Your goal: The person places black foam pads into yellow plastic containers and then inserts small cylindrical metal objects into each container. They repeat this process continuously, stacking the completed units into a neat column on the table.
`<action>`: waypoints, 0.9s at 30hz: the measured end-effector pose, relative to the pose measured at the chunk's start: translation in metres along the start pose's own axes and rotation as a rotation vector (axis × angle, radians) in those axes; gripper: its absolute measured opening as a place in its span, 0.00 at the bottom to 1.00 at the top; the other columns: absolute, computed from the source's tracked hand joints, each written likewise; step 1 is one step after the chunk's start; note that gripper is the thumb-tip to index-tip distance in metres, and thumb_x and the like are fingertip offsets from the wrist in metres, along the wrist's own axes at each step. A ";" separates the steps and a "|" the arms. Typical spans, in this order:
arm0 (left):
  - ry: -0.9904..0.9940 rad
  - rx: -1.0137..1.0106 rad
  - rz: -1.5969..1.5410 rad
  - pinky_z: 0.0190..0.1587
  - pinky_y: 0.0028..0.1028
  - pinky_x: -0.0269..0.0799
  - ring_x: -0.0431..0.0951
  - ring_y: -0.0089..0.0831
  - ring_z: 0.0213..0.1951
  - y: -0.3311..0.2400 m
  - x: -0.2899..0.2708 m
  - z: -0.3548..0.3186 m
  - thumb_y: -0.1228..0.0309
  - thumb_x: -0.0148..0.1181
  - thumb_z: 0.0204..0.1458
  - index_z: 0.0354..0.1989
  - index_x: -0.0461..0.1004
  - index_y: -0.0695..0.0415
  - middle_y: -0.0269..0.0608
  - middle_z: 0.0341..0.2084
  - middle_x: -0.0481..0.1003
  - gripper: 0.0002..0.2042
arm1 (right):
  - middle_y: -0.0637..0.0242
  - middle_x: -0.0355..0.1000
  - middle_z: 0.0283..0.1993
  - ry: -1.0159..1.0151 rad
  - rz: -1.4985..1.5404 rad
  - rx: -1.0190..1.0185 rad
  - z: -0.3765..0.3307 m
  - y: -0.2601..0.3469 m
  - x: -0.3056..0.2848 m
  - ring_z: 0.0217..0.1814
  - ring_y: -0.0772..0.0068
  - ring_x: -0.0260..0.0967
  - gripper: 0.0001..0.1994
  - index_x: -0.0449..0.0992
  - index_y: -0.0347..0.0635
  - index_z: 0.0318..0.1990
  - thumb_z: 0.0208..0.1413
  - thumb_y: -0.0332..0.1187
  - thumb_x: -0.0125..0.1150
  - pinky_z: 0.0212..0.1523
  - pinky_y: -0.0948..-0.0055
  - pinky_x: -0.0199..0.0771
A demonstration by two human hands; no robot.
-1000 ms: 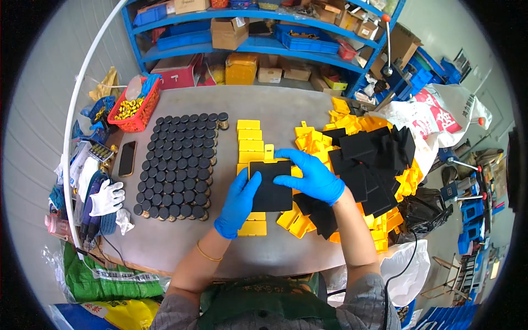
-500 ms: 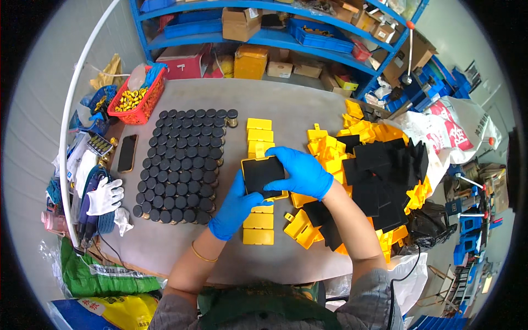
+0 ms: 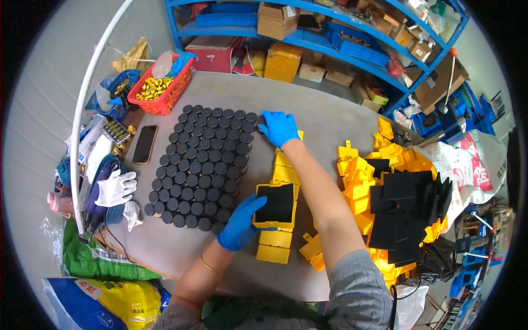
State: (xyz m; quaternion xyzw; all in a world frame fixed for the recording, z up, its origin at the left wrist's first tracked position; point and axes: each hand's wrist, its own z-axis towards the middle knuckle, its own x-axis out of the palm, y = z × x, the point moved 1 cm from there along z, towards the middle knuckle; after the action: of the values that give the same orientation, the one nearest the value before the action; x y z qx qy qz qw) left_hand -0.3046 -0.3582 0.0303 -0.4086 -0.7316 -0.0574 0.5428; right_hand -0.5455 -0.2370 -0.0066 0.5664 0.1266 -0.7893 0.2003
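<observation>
My left hand (image 3: 241, 224), in a blue glove, grips an open yellow plastic box (image 3: 292, 219) by its left side. A black foam pad (image 3: 276, 203) lies inside the box. Further off, my right hand (image 3: 280, 130), gloved in blue too, has its fingertips closed on a small black-capped jar (image 3: 260, 119) at the far right corner of the jar block. Many more black-capped jars (image 3: 204, 157) stand upright in tight rows to the left. Under and beyond the held box runs a column of closed yellow boxes (image 3: 273, 253).
A heap of open yellow boxes (image 3: 356, 184) and black foam pads (image 3: 404, 220) covers the table's right side. At the far left stands a red basket (image 3: 175, 88) of yellow-black parts. A phone (image 3: 144, 144) and a white glove (image 3: 116, 187) lie left. Blue shelving (image 3: 308, 37) stands behind.
My right hand has left the yellow box and reached away to the corner jar. My left hand still holds the box, now lower over the column. The whole view has shifted and tilted.
</observation>
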 end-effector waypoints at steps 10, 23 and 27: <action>0.258 0.227 -0.023 0.55 0.42 0.67 0.64 0.38 0.56 0.005 -0.007 0.015 0.76 0.63 0.46 0.60 0.54 0.60 0.45 0.55 0.63 0.32 | 0.56 0.71 0.48 0.039 1.077 0.008 -0.157 0.025 -0.151 0.53 0.56 0.67 0.15 0.73 0.40 0.46 0.48 0.30 0.60 0.54 0.63 0.65; 0.109 0.170 0.437 0.47 0.42 0.75 0.69 0.41 0.54 0.035 0.045 -0.043 0.76 0.47 0.54 0.60 0.56 0.55 0.45 0.54 0.64 0.22 | 0.63 0.57 0.64 0.525 1.841 0.412 -0.245 0.030 -0.194 0.65 0.70 0.54 0.38 0.50 0.40 0.66 0.47 0.21 0.61 0.62 0.73 0.56; 0.131 0.205 0.391 0.46 0.42 0.76 0.70 0.39 0.52 0.042 0.023 -0.045 0.74 0.50 0.54 0.53 0.63 0.58 0.44 0.50 0.67 0.17 | 0.65 0.62 0.60 0.471 1.788 0.343 -0.251 0.041 -0.192 0.60 0.71 0.60 0.34 0.55 0.41 0.63 0.47 0.21 0.62 0.59 0.73 0.61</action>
State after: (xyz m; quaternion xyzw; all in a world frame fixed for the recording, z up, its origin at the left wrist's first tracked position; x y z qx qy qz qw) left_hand -0.2451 -0.3412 0.0526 -0.4805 -0.6038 0.0973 0.6286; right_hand -0.2619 -0.1331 0.0938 0.6203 -0.4361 -0.2159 0.6152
